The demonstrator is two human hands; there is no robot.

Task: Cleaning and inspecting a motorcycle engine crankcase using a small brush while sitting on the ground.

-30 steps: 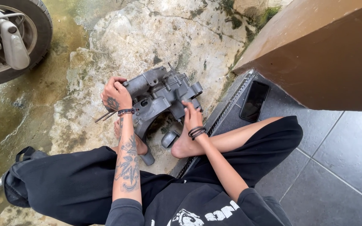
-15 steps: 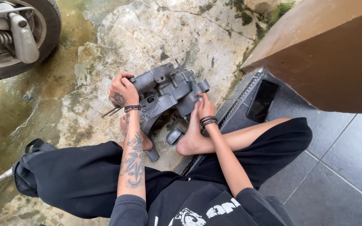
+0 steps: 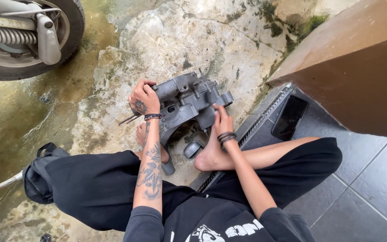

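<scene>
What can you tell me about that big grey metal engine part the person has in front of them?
The grey metal engine casing looks like cast metal, dull and grimy, with ribs, round bosses, bolt holes and a stud sticking up from its top edge. One long arm of it reaches down towards the person's bare feet. It sits on the stained concrete ground between the feet. The left hand grips its left end; the right hand presses its right side. How it is propped underneath cannot be seen.
</scene>
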